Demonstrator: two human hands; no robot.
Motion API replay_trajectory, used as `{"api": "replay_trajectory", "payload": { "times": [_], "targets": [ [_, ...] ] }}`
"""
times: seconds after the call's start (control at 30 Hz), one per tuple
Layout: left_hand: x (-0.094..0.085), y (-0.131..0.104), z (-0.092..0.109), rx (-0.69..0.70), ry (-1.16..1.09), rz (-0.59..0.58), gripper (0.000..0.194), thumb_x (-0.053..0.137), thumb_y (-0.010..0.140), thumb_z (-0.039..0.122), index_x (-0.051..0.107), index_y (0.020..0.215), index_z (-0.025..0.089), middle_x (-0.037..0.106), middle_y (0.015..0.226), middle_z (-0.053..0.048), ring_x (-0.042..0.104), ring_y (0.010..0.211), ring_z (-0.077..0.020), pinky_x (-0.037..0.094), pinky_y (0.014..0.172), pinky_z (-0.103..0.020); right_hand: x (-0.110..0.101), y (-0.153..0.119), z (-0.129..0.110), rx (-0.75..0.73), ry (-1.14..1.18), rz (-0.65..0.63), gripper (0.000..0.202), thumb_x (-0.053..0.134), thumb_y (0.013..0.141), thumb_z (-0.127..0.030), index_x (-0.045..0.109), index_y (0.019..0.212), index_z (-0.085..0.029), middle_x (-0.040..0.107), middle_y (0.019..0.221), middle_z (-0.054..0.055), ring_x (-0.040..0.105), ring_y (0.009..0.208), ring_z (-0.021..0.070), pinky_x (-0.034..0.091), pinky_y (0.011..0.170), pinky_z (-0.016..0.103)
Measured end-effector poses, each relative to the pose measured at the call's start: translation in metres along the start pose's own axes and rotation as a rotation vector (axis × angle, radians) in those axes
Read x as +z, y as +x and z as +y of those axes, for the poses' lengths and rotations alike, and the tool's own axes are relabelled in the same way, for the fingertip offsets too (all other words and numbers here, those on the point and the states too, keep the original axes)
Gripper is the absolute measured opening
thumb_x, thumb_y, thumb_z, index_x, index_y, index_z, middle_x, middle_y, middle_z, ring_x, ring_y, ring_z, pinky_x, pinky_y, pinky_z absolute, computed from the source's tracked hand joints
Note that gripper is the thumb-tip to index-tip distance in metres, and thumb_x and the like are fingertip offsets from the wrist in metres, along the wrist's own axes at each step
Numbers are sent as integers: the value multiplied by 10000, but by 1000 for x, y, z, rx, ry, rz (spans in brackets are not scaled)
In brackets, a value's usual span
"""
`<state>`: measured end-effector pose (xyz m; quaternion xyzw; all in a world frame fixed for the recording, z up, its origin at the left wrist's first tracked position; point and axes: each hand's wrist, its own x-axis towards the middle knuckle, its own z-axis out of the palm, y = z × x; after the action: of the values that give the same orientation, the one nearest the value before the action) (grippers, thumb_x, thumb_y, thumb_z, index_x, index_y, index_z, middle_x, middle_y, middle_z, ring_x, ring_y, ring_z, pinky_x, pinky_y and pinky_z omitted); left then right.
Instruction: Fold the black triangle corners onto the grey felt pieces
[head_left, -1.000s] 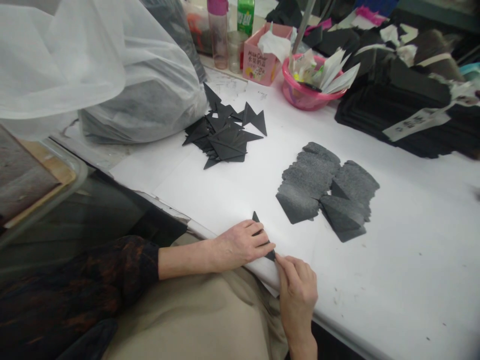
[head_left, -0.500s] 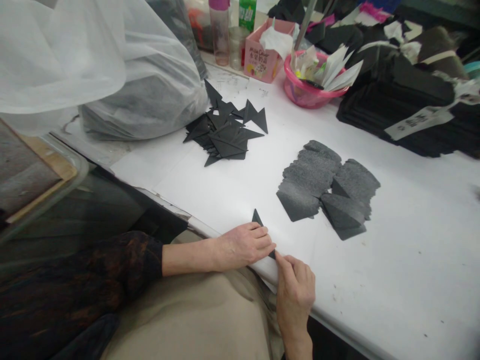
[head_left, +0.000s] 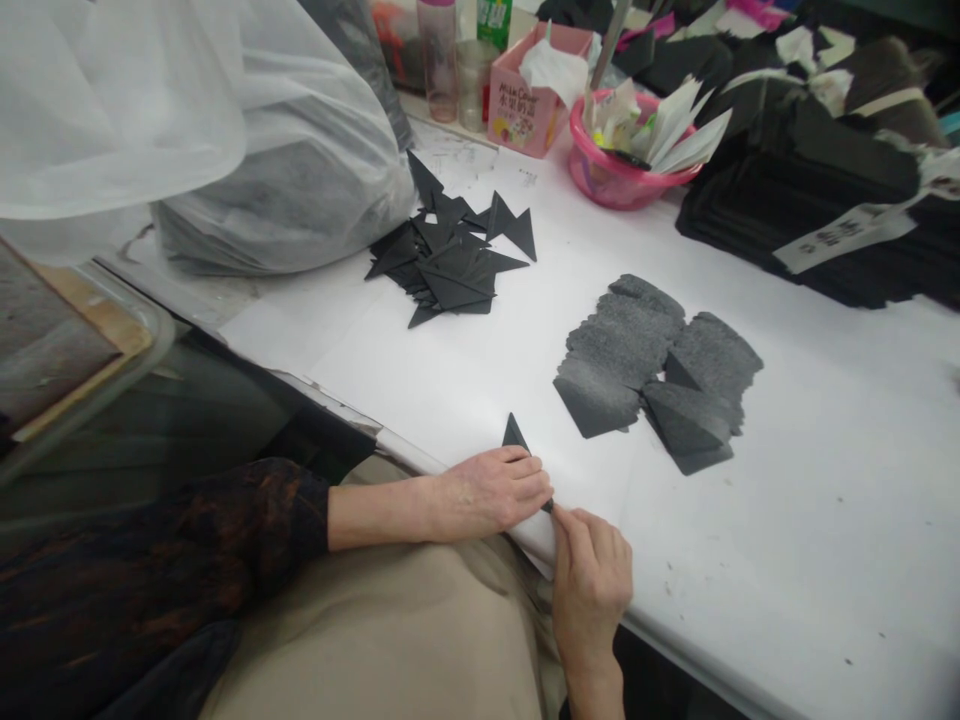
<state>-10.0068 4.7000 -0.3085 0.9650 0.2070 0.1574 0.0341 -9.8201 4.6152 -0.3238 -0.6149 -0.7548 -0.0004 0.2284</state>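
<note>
A small black triangular piece [head_left: 514,433] lies at the front edge of the white table [head_left: 787,560], mostly covered. My left hand [head_left: 491,492] rests over it with fingers together, pressing it to the table. The fingertips of my right hand [head_left: 592,570] pinch the piece's near end, touching my left fingertips. Beyond my hands, a loose pile of black pointed pieces [head_left: 457,270] lies on the table. To the right are overlapping rows of dark grey pieces [head_left: 626,340], with a few darker pieces on top.
A translucent bag with dark contents [head_left: 300,180] stands at the left. At the back are a pink box [head_left: 525,110], a bottle [head_left: 438,60] and a pink basket [head_left: 622,180] of papers. Stacks of black material [head_left: 810,190] sit at the back right.
Slightly more of the black piece's far tip shows beyond my left hand. Both hands keep nearly the same position, and the view has shifted a little.
</note>
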Motion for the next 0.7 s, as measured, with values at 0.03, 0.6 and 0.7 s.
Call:
{"api": "replay_trajectory", "payload": {
  "times": [0.03,0.6,0.7],
  "targets": [
    [1,0,0,8,-3,3,154,439,984,135,588,1016,113,605,1010,-83,558,1016,-193,465,885,-347,0,-1,1,0,8,0,135,587,891,-165,656,1006,-186,629,872,47,537,859,176,425,798,330],
    [2,-2,1,-12,-20,-1,190,445,992,176,576,1124,139,621,1016,-84,557,1029,-200,480,827,-334,1,-8,4,26,54,44,138,623,871,-160,640,1006,-184,638,870,39,561,876,167,456,862,351],
    [2,-2,2,-11,-22,0,196,441,994,180,576,1129,137,618,1024,-81,557,1030,-205,482,832,-337,1,-8,3,19,35,54,136,622,871,-158,640,1003,-186,637,860,39,562,870,168,458,848,345]
  ]
}}
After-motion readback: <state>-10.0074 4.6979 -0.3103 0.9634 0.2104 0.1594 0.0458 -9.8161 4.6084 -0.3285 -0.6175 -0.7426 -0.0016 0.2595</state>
